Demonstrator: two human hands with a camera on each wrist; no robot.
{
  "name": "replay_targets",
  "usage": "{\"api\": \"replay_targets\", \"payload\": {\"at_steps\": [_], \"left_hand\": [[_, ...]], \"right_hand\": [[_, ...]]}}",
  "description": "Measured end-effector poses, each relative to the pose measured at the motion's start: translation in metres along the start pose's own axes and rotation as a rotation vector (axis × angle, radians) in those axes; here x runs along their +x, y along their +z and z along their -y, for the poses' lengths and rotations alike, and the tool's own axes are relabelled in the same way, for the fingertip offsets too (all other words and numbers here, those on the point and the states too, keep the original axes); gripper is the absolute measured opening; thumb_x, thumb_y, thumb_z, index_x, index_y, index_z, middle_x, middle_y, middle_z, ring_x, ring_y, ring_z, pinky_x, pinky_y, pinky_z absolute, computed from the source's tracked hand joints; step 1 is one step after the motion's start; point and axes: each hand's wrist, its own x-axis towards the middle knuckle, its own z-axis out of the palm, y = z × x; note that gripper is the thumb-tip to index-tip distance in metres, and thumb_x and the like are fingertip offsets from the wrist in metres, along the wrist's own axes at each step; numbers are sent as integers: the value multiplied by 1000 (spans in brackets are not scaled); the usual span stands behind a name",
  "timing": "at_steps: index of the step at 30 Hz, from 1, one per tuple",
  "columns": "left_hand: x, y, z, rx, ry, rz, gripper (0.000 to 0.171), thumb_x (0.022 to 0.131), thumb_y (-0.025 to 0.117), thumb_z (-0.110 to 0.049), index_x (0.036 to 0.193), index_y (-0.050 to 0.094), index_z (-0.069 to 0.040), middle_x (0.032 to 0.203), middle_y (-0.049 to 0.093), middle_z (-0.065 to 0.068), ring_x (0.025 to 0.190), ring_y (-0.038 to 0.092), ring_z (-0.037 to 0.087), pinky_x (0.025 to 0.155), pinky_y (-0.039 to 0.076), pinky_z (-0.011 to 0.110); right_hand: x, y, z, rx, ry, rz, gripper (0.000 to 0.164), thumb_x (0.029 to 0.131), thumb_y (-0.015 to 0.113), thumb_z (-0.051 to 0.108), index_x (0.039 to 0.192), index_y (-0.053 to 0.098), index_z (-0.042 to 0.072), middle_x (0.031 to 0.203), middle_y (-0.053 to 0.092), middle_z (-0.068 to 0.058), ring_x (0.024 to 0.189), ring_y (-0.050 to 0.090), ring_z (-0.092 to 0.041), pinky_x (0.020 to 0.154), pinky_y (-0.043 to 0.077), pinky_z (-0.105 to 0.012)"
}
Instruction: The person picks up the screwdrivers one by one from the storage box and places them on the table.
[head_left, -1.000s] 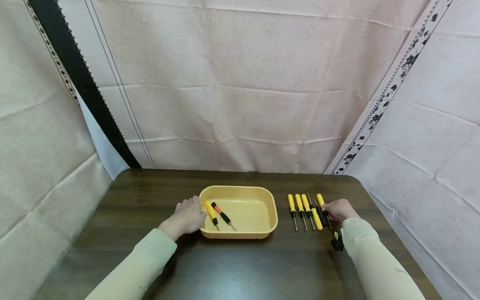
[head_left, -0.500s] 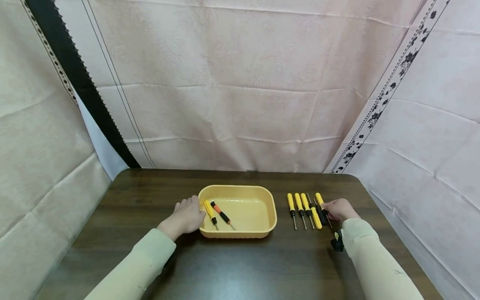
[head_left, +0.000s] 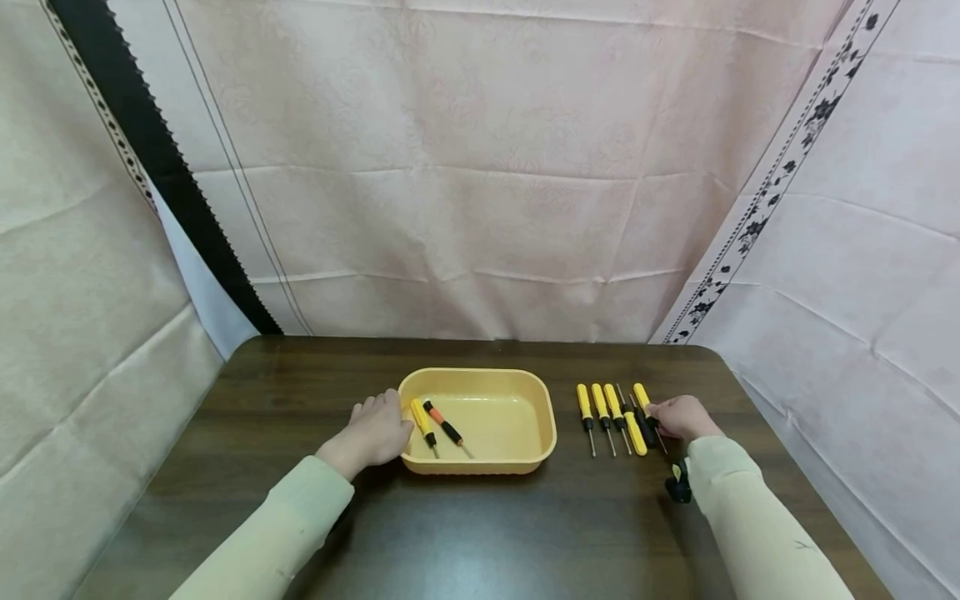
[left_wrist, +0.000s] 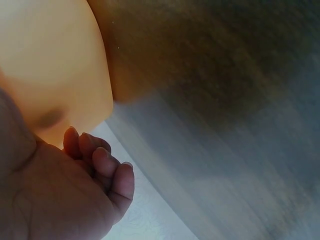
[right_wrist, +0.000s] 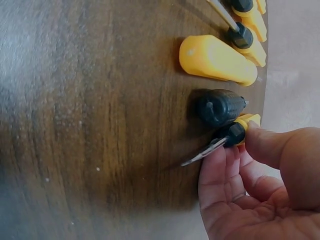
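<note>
My left hand (head_left: pixel 378 429) holds the left rim of a pale yellow plastic tray (head_left: pixel 480 468); in the left wrist view its fingers (left_wrist: pixel 107 162) curl beside the tray wall (left_wrist: pixel 55 60). Inside the tray lie a yellow screwdriver (head_left: pixel 420 418) and an orange-and-black screwdriver (head_left: pixel 444 423). At the right, my right hand (head_left: pixel 681 417) pinches the rightmost screwdriver (head_left: pixel 640 394), yellow with a black collar, between thumb and fingers. In the right wrist view its metal shaft (right_wrist: pixel 205 151) points down toward the table. Right beside it lies a black-handled screwdriver (right_wrist: pixel 220 107).
Left of my right hand, several yellow-handled screwdrivers (head_left: pixel 600 404) lie in a row on the dark wooden table (head_left: pixel 480 542). One yellow handle (head_left: pixel 636 435) points the opposite way. Pale cloth (head_left: pixel 480 183) hangs behind and on both sides.
Hardly anything differs: both hands keep their places at the tray and the screwdriver. The view itself shifts very slightly.
</note>
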Motion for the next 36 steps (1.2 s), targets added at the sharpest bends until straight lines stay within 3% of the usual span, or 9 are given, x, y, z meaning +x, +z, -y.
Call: {"api": "replay_targets", "payload": {"at_steps": [13,21,27,31,36], "left_hand": [[1,1,-4,16,12,8,46,95,49,-29,125,44,5,102,51,12,91,44,26,82,32,44],[1,1,-3,17,12,7,45,95,49,-30,124,44,5,101,50,12,91,44,27,81,32,44],[-3,-3,-4,17,9,3,47,95,49,-29,125,44,6,100,50,12,92,44,27,83,33,45],[-4,-4,-4,15,7,3,47,95,49,-29,125,43,6,99,50,12,91,44,27,83,32,45],[-5,-5,-4,14,7,-1,47,95,49,-29,125,43,6,98,50,11,91,44,27,82,32,45]], "right_hand": [[-5,2,-4,24,32,-17,42,98,54,36,70,66,6,59,54,-2,66,56,-21,65,42,-33],[-18,3,-2,77,-19,-123,50,94,57,46,93,67,-2,75,61,-9,70,57,-22,60,48,-33],[-30,0,27,36,-118,-178,63,91,55,55,114,59,-3,104,62,-20,89,58,-30,70,48,-39],[-38,2,54,103,-183,-141,68,91,56,55,125,52,-3,122,54,-23,98,60,-34,81,50,-46],[-47,9,86,202,-248,-75,66,91,59,52,128,50,-1,123,54,-21,92,62,-31,83,51,-45]]}}
